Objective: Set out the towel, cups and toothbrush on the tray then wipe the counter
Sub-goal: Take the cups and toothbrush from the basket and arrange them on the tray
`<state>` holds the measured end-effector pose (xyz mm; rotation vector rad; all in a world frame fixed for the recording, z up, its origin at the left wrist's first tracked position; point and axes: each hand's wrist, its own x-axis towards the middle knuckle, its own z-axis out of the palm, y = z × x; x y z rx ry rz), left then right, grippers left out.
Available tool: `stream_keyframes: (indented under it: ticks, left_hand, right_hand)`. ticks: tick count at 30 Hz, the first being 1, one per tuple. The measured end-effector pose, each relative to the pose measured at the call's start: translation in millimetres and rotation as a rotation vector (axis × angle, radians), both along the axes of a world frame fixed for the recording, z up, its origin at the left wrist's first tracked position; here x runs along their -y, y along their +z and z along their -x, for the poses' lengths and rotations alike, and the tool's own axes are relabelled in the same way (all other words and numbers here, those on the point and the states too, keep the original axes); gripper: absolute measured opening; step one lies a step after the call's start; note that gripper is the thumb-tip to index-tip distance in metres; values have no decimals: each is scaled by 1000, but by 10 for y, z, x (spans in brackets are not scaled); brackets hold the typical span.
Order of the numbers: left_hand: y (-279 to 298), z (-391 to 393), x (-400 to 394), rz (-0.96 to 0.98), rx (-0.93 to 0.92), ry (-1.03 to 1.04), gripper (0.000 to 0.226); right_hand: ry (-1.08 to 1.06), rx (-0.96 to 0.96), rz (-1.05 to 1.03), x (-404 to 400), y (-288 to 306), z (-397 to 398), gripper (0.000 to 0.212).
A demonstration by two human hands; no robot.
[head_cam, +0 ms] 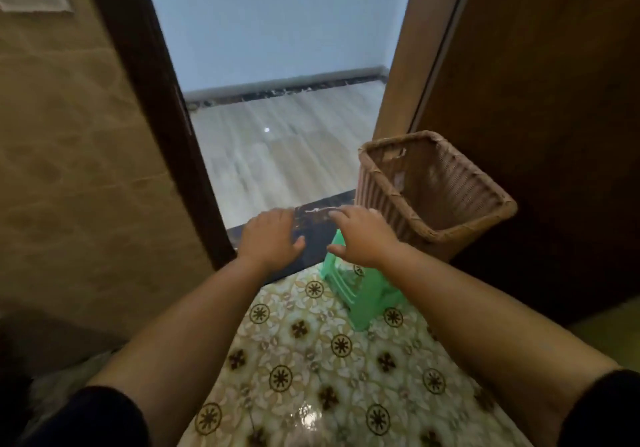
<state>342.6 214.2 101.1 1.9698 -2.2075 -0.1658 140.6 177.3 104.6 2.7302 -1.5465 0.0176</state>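
No towel, cup, toothbrush, tray or counter shows in the head view. Both my arms reach forward over a patterned tile floor toward an open doorway. My left hand [272,235] is held palm down with its fingers loosely spread and nothing in it, above the dark threshold strip [311,238]. My right hand [360,235] hovers just to its right, fingers apart and empty, above a small green plastic stool [360,294].
A woven wicker basket [433,186] stands at the right against an open brown door [536,117]. The dark door frame [166,117] and a beige tiled wall [69,152] lie to the left. Beyond the threshold is a pale wood-look floor [284,155].
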Motion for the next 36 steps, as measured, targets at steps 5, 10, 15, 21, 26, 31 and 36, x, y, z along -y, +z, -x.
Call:
stream_keyframes:
  ticks: [5, 10, 15, 21, 26, 31, 36]
  left_hand:
    - [-26, 1350, 222, 5, -46, -127, 55]
    - [-119, 2104, 595, -31, -6, -198, 54]
    - [-348, 2627, 1269, 17, -26, -218, 44]
    - [-690, 3210, 2180, -27, -60, -236, 44]
    - [-845, 3445, 2582, -101, -117, -211, 49]
    - [-1063, 3491, 2844, -204, -102, -43, 52]
    - [-1451, 3721, 3091, -410, -351, 361, 46]
  right_hand:
    - [-109, -49, -23, 124, 122, 1341, 64]
    - [-184, -74, -73, 468, 108, 2195, 65]
    - [-219, -39, -111, 988, -108, 2759, 65]
    - [-226, -21, -144, 1784, -404, 3156, 63]
    - [-191, -13, -229, 2363, -593, 3314, 63]
    - [-134, -33, -254, 2912, -971, 3323, 56]
    - [-133, -22, -383, 3429, -1637, 3227, 53]
